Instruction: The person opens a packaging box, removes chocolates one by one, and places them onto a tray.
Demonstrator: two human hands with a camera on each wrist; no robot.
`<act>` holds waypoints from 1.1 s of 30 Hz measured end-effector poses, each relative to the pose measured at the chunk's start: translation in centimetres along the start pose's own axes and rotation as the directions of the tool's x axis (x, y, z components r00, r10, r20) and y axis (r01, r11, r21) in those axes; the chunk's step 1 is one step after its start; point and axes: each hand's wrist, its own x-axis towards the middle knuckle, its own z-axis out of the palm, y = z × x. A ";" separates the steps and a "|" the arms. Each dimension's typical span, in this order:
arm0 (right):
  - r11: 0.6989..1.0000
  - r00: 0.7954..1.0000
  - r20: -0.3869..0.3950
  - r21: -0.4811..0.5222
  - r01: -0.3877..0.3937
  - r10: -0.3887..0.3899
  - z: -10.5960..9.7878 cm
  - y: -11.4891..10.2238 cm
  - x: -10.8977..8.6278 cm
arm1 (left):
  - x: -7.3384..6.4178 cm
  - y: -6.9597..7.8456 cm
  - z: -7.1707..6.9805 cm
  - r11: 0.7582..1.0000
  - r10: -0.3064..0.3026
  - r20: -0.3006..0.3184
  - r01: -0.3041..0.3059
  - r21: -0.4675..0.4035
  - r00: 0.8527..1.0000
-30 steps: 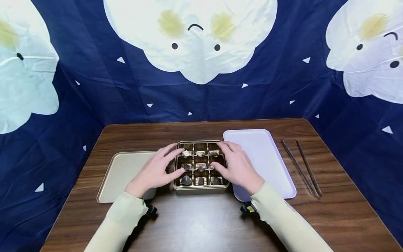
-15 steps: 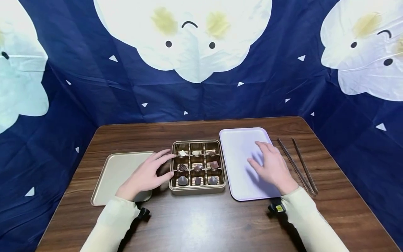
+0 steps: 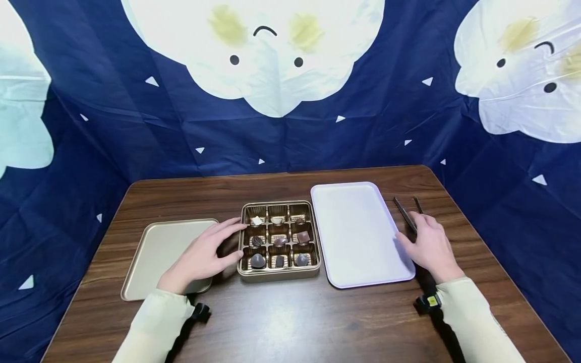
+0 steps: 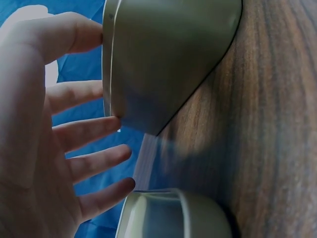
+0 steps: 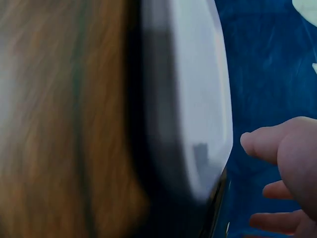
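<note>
A gold box, divided into small compartments, holds several chocolates of different shapes. My left hand is at the box's left side with fingers spread and extended. In the left wrist view its thumb and some fingertips touch the rim of the box. My right hand is over the metal tongs, covering their joined end; only the two arms' far ends show. In the right wrist view, the right hand has its thumb and fingers loosely extended, and nothing shows between them.
A pale lavender tray lies right of the box, its right edge beside my right thumb. Left of the box, partly under my left hand and wrist, is a shallow gold lid or tray. A dark blue curtain surrounds the wooden table.
My right hand has left the box's right side, crossed above the lavender tray and reached the tongs. My left hand stays at the box's left edge. The whole head view has shifted slightly.
</note>
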 end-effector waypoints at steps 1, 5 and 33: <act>1.000 1.000 0.015 -0.009 -0.022 0.022 -0.1 0.3 -0.1 | -0.1 0.0 0.0 1.000 0.001 0.000 -0.001 0.003 1.000; 0.994 0.993 0.062 -0.053 -0.095 0.098 -0.6 1.6 -0.3 | -0.3 -0.1 0.0 1.000 0.000 -0.004 0.000 0.006 1.000; 0.964 0.939 0.268 -0.209 -0.162 0.216 -1.4 4.6 0.1 | -0.1 -0.1 -0.3 1.000 0.013 0.014 -0.013 -0.016 1.000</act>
